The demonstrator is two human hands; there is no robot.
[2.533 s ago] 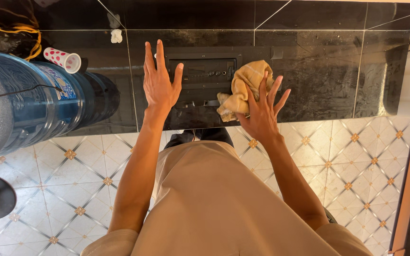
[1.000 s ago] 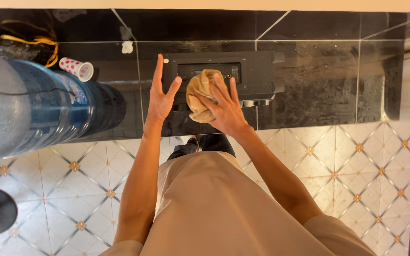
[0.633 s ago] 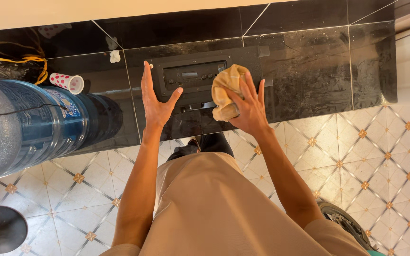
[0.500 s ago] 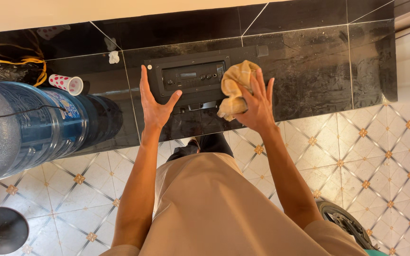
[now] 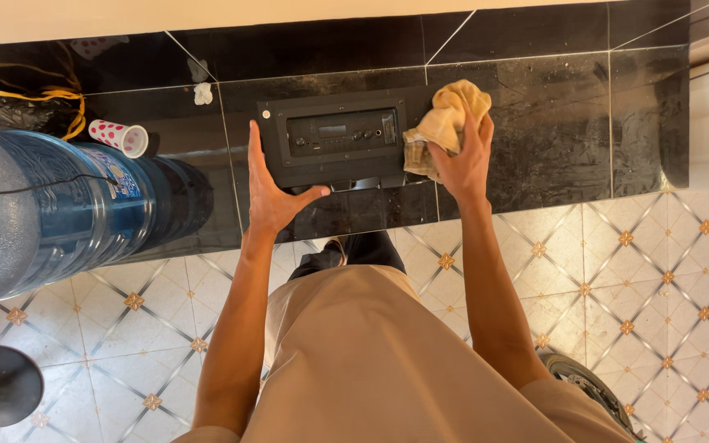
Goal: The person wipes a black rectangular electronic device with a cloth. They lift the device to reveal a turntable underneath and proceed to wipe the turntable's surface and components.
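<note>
A person's right hand [image 5: 462, 160] presses a crumpled yellow cloth [image 5: 446, 123] against the black tabletop [image 5: 551, 123], fingers spread over it, just at 3 o'clock of a black speaker [image 5: 334, 143]. The left hand [image 5: 271, 193] braces flat on the speaker's 9 o'clock edge, fingers together, thumb out. A blue water jug [image 5: 59, 213] lies at far 9 o'clock.

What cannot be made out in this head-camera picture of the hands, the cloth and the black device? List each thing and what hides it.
1. Right edge of the black device: covered by the yellow cloth and right hand.
2. Small knobs and display on its panel: too small to read.
3. Right hand's palm and its grip on the cloth: only the back shows.
4. Blue water bottle: cut off by the left edge.
5. Dark shoe: cut off at the bottom edge.
</note>
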